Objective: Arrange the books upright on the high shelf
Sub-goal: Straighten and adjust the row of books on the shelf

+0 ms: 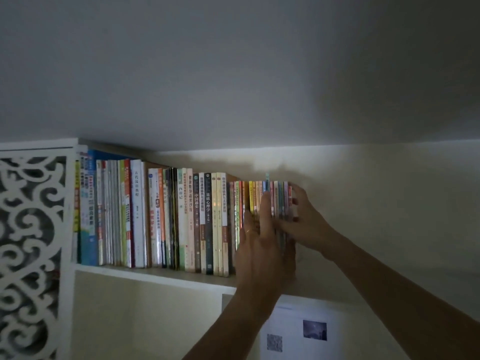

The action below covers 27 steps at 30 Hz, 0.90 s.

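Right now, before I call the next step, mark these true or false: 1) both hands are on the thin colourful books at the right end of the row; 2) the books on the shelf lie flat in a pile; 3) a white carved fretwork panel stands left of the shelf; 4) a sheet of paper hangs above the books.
1) True: the left hand and the right hand are both at the thin colourful books at the row's right end.
2) False: the row of books stands upright on the white high shelf.
3) True: the white carved fretwork panel is at the left.
4) False: the white printed sheet of paper hangs below the shelf.
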Available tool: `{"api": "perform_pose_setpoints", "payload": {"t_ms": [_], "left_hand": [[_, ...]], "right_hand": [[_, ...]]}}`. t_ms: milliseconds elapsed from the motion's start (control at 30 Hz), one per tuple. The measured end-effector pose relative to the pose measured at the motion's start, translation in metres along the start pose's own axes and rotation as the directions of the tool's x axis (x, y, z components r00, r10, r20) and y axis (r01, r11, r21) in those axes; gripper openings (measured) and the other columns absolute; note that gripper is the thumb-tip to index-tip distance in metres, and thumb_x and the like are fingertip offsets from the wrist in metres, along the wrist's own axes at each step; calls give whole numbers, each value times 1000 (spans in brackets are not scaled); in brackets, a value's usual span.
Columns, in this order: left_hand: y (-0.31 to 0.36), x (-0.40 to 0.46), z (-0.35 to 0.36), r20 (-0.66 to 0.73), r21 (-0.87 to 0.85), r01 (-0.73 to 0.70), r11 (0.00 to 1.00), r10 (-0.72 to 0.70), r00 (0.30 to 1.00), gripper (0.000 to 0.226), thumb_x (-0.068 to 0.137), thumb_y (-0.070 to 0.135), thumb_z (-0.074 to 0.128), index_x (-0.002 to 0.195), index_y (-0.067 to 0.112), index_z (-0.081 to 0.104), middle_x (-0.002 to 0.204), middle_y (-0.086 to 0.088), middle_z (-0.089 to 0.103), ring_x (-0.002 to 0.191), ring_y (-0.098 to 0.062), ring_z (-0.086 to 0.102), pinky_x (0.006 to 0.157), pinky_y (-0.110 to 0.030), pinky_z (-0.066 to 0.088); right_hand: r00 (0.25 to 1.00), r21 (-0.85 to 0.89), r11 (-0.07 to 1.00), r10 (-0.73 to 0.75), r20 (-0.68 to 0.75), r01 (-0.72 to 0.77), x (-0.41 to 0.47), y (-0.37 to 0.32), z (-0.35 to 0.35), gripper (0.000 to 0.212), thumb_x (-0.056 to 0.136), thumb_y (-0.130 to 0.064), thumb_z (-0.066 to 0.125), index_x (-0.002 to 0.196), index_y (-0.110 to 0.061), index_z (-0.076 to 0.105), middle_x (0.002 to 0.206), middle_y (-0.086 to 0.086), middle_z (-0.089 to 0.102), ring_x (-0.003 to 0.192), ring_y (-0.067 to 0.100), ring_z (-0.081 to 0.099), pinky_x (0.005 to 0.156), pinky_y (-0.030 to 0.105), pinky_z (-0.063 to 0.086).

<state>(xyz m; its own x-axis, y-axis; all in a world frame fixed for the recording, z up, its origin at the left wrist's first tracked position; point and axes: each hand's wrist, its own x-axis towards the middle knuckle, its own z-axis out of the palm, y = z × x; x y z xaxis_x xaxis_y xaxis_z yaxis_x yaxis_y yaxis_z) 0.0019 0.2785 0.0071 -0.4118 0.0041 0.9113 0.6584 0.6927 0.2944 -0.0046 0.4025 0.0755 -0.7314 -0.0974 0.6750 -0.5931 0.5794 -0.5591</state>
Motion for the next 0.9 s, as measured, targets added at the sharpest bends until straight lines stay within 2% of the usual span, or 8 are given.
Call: {"api": "perform_pose_setpoints", "payload": {"t_ms": [100, 167, 333, 400, 500, 667, 767, 900], "left_hand": [[-18, 17, -11, -124, 207, -25, 978, 52, 991, 64, 97, 47, 52, 151, 16, 37, 138, -9, 52, 124, -24, 53, 101, -36, 50], [-35, 26, -14, -113, 307, -80, 948, 120, 986, 61, 100, 45, 49, 149, 9, 43, 147, -13, 51, 136, -27, 47, 112, -41, 43], [-71, 18, -10, 67, 411, -221, 884, 213, 975, 67, 109, 54, 21, 162, 12, 18, 170, -7, 13, 158, -16, 6, 128, -43, 16], [-76, 18, -9, 58, 391, -237, 889, 233, 971, 68, 109, 55, 23, 163, 15, 15, 171, -5, 9, 158, -13, 3, 128, -43, 14], [-79, 20, -2, 43, 380, -262, 887, 266, 963, 70, 108, 55, 33, 163, 19, 13, 171, -2, 10, 158, -14, 7, 128, -44, 14], [-88, 23, 14, 58, 482, -200, 853, 197, 979, 71, 108, 57, 28, 163, 16, 10, 171, -3, 3, 158, -17, 1, 126, -43, 7], [-87, 23, 7, 117, 501, -233, 833, 201, 972, 72, 108, 57, 29, 163, 17, 8, 172, -4, 0, 158, -18, -2, 126, -43, 8], [-83, 6, -4, 156, 472, -255, 844, 205, 966, 73, 106, 60, 27, 164, 19, 8, 171, -5, -2, 158, -20, -3, 126, -47, 11]], "right_hand": [[999, -14, 999, -44, -1, 44, 21, -10, -1, 110, 75, -36, 88, 155, -37, 13, 114, -7, 64, 95, 3, 68, 89, 25, 52], [999, -25, 999, -32, -22, 31, 34, -16, 0, 103, 69, -50, 86, 151, -46, 25, 125, 1, 59, 104, 17, 65, 96, 36, 52], [983, -282, 954, -141, -122, 102, 28, 1, 33, 76, 82, -65, 66, 145, -52, 26, 139, 5, 48, 124, 28, 51, 101, 48, 48], [978, -276, 950, -178, -107, 143, 32, 5, 27, 80, 85, -63, 66, 150, -53, 20, 145, 5, 43, 132, 28, 44, 106, 49, 43], [973, -218, 953, -224, -45, 210, 46, 12, 12, 73, 76, -68, 66, 141, -49, 39, 140, -4, 42, 133, 22, 44, 109, 54, 44], [970, -180, 954, -244, -12, 238, 65, 19, 12, 58, 66, -71, 72, 114, -45, 52, 104, -15, 68, 99, 14, 66, 93, 52, 53], [973, -124, 966, -230, -19, 226, 65, 23, 14, 71, 64, -74, 75, 125, -48, 48, 112, -17, 66, 107, 17, 64, 96, 50, 53], [992, 69, 990, -127, 12, 126, 36, 43, 11, 102, 71, -51, 87, 153, -43, 27, 135, -25, 46, 123, 12, 53, 88, 24, 48]]}}
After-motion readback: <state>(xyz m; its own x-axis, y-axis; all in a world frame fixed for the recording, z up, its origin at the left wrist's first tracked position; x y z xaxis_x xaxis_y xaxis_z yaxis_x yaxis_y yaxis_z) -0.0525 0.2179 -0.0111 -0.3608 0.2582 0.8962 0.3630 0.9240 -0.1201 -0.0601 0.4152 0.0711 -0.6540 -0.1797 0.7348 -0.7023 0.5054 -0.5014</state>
